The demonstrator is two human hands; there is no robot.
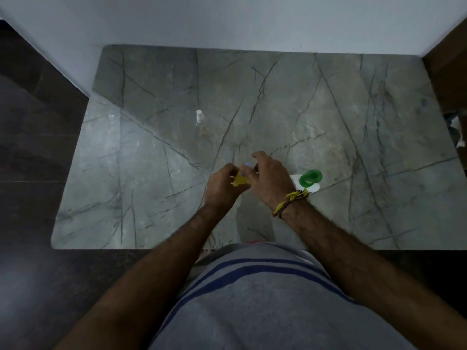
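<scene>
Both my hands meet over the middle of a grey marble table point(151, 173). My left hand point(222, 186) grips a small yellow object point(239, 181), mostly hidden in the fist. My right hand point(271, 179) curls its fingers around a small pale bluish piece point(247, 165) at the top of that object. What the pale piece is cannot be made out. My right wrist wears a yellow and brown thread band point(290, 202).
A white bottle with a green cap point(310, 178) stands just right of my right hand. A small clear bottle with a white cap point(199, 116) stands farther back. A white wall borders the back, dark floor lies to the left, and a brown panel point(449, 72) is at right.
</scene>
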